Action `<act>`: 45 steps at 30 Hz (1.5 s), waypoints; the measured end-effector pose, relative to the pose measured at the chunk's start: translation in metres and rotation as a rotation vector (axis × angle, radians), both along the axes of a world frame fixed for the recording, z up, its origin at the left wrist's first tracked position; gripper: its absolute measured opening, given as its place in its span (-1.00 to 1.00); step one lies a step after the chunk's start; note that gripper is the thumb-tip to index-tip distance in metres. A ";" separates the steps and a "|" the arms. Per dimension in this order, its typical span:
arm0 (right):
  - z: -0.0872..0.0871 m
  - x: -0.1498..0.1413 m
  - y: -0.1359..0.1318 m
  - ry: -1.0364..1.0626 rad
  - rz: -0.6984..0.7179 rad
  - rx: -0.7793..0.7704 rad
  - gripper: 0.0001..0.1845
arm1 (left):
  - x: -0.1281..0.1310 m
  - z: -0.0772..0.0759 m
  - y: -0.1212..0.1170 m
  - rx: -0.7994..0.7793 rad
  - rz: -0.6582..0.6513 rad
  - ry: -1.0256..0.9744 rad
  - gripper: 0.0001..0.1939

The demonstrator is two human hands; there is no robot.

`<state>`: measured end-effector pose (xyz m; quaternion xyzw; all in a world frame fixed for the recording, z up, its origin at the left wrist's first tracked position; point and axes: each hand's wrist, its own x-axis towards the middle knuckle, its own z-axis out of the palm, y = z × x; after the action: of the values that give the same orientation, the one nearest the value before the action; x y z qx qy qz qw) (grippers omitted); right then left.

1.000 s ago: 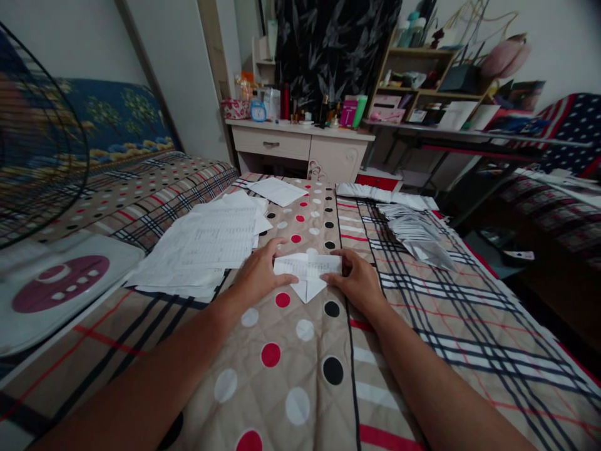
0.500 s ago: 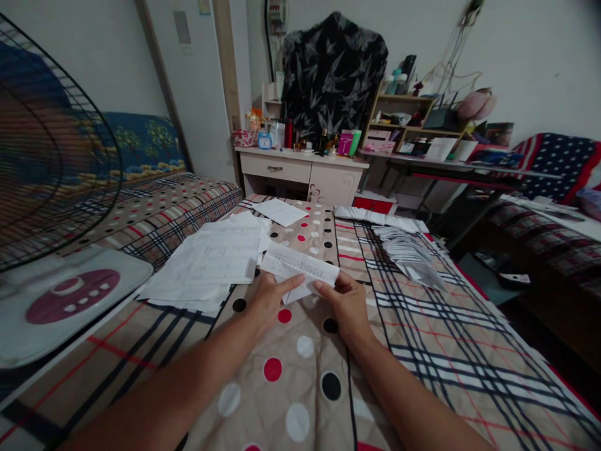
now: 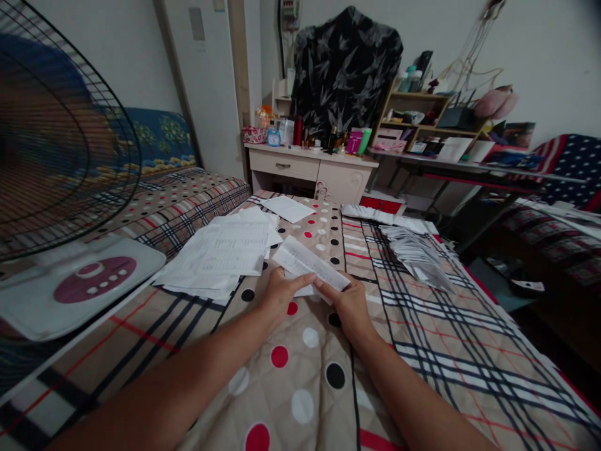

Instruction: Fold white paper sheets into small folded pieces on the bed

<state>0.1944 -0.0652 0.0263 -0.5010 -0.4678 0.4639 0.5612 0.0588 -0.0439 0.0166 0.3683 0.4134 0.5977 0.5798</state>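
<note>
Both hands grip a folded sheet of paper (image 3: 310, 262) with printed lines, held above the patterned bed cover. My left hand (image 3: 284, 289) pinches its lower left part, thumb on top and fingers underneath. At the lower right edge, my right hand (image 3: 346, 303) does the same, its thumb close to the left thumb. The paper slants down to the right. Left of it lies a loose stack of printed sheets (image 3: 220, 250). To the right, a row of overlapping folded papers (image 3: 413, 254) rests on the cover.
A fan (image 3: 70, 138) with a white base (image 3: 94, 282) stands at the left edge. Another white sheet (image 3: 288, 208) lies beyond the stack. More folded papers (image 3: 369, 213) sit near the far bed edge. Behind are a white cabinet (image 3: 338, 178) and a cluttered desk (image 3: 479, 166).
The held paper has turned, its right end now lower. The right thumb has come nearer the left one. The whole view has shifted slightly, with things appearing further right.
</note>
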 end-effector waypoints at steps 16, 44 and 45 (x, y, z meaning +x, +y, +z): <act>-0.003 0.001 0.001 0.052 0.056 -0.052 -0.69 | -0.008 0.009 0.007 0.003 0.072 -0.076 -0.68; -0.011 0.010 0.009 -0.105 -0.025 -0.060 -0.54 | -0.025 -0.007 0.025 0.042 0.086 -0.130 -0.62; -0.012 0.010 0.009 -0.106 -0.022 -0.060 -0.54 | -0.024 -0.006 0.024 0.043 0.068 -0.121 -0.62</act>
<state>0.2043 -0.0560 0.0147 -0.5469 -0.4771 0.4441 0.5254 0.0350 -0.0197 0.0106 0.3297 0.3771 0.6468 0.5751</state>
